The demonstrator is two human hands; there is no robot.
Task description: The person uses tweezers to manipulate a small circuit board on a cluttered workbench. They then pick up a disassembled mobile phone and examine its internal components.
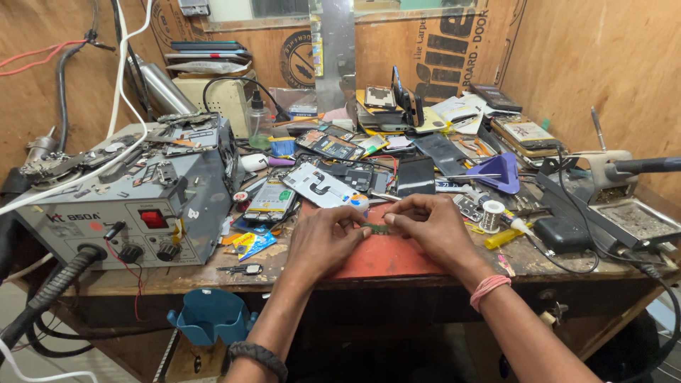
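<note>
**Two hands pinch a small circuit board over a red mat**

At the centre of the frame, the left hand (328, 237) and the right hand (430, 228) meet fingertip to fingertip, both closed in a pinch on a small green circuit board strip (377, 228) held between them. The board sits just above the red rectangular work mat (383, 257) that lies on the worn wooden workbench (213, 276). The right wrist wears a pink band (489, 288); the left wrist wears a dark braided band (257, 354).

Just above the hands, toward the middle of the frame, lies a white phone back panel (320, 186), with opened dark phone bodies (333, 147) spread behind it. Right of the right hand stand a small spool of silver solder wire (491, 215) and a yellow-handled tool (502, 237). Further up and right is a purple triangular plastic piece (502, 172).

At the left of the frame sits a grey box-shaped hot-air rework station (135, 206) with a red switch and two black knobs, loose parts piled on its top. In front of it, near the bench edge, lies a small set of keys (241, 269). A blue plastic holder (211, 316) hangs below the bench at lower left. At far right is a metal soldering-iron stand (631, 213).
</note>
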